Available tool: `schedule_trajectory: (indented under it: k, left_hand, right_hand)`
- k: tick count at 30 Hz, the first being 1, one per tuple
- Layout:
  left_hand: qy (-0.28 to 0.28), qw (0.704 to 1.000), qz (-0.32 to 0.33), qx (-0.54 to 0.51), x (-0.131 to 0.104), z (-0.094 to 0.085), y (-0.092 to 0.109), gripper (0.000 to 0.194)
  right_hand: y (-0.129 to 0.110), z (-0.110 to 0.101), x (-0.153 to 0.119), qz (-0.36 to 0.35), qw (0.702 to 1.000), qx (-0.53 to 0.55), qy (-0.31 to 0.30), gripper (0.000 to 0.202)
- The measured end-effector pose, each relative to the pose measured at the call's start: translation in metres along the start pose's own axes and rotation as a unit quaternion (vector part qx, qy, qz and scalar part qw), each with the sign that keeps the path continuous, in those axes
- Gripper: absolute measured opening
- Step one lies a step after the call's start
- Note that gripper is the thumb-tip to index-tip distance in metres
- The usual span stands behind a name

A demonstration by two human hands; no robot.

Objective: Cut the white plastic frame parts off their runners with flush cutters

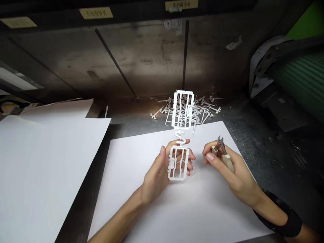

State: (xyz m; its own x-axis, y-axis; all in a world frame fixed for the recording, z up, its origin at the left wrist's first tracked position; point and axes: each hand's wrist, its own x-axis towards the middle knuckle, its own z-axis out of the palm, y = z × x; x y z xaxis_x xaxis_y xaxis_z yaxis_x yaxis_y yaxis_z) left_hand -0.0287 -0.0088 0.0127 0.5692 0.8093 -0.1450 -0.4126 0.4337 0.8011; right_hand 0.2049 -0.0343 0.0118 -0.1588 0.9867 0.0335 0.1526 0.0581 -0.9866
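On the left side of the dark bench (126, 125), paper stack (45, 162): large white sheets, running out of view at the left edge.
Work sheet (177, 216): one white sheet lying flat under both hands.
Left hand (158, 175): loosely closed on a part, fingers curled behind its lower half, thumb standing up apart at the left.
White plastic part (180, 137): in the left hand, raised over the sheet; two open rectangular frames, one above the other, joined by a curved link.
Loose white bits (196, 118): a scattered heap of thin stems on the bench, seen behind the upper frame.
Nippers (220, 145): grey metal head pointing up, cream handles spread.
Right hand (235, 179): fingers and thumb curled around the nippers, apart from the part.
Black wristband (280, 216): around the right wrist.
Green ribbed surface (301, 76): at the far right, above the bench.
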Motion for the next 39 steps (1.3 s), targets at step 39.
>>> schedule_trajectory:
  k: [39]
  left_hand:
    - [0.052,0.941,0.077,0.326,0.003,0.000,0.014,0.024]
  right_hand:
    - [-0.015,-0.014,0.003,0.115,0.961,-0.225,-0.115,0.019]
